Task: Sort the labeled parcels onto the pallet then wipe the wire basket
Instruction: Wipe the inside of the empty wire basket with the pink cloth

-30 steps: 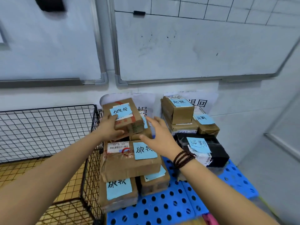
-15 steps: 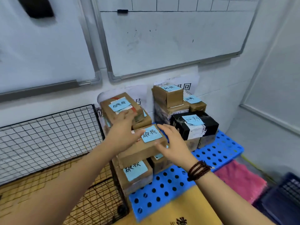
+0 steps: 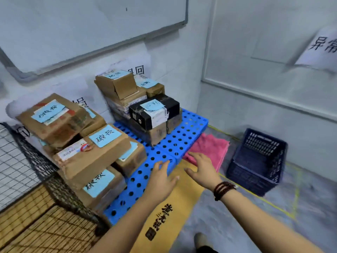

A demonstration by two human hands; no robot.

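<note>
Two bare hands out in front, both empty. Left hand (image 3: 160, 178) with fingers straight and slightly apart, over the front edge of the blue perforated pallet (image 3: 182, 137). Right hand (image 3: 202, 168), bead bracelet (image 3: 223, 189) at the wrist, fingers spread above the near edge of a folded pink cloth (image 3: 213, 147) on the floor just beside the pallet's right front corner. Contact with either surface impossible to tell. Brown labeled parcels (image 3: 91, 157) with blue notes stacked crookedly along the pallet's left edge, hard against the black wire basket (image 3: 42, 161). A second stack at the back edge by the wall, fronted by a black parcel (image 3: 155, 114). Dark blue plastic crate (image 3: 255, 161) on the floor beyond the cloth, well apart from the pallet. Yellow printed sheet (image 3: 178, 198) under both forearms. Whiteboard (image 3: 82, 30) on the wall above.
</note>
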